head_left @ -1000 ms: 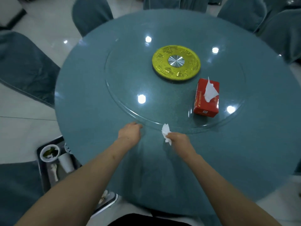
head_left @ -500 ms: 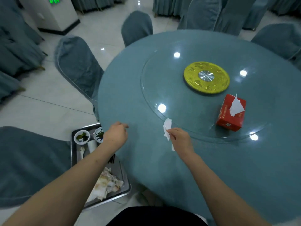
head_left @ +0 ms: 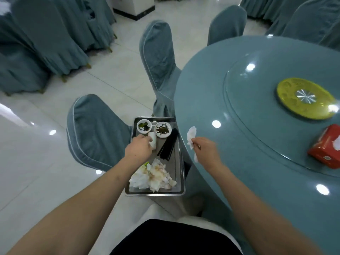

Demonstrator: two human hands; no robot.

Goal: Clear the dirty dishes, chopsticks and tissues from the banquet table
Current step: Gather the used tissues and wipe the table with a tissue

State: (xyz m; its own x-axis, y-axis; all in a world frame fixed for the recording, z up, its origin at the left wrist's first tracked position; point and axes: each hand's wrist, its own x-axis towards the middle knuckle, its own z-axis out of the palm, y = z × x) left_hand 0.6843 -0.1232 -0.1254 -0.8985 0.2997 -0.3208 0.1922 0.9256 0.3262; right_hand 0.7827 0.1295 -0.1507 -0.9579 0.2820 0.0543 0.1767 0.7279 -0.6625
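Since half a second ago your left hand [head_left: 138, 150] has swung off the banquet table [head_left: 211, 100] and out over the metal tray [head_left: 181, 173] at about 9 o'clock from the table's near edge, and your view has turned left with it. That hand now sits above the tray's middle, fingers curled downward, the fingertips touching or just beside a small white cup [head_left: 153, 142]; whether they actually grip it you cannot tell from this angle.

Your right hand [head_left: 205, 152] has stayed over the table edge, thumb and forefinger pinched tight on a crumpled white tissue [head_left: 191, 138], the other fingers folded in; a tail of tissue hangs below the palm.

On the tray, two small dishes with dark leftovers, one [head_left: 144, 126] at 11 o'clock and one [head_left: 163, 130] at 12, lie just beyond the cup. Black chopsticks [head_left: 168, 145] lie bundled at 2 o'clock, and a heap of used tissues [head_left: 153, 176] fills the 6 o'clock end.

On the table's glass turntable [head_left: 257, 126], a red tissue box [head_left: 325, 153] lies at 3 o'clock from your right hand.
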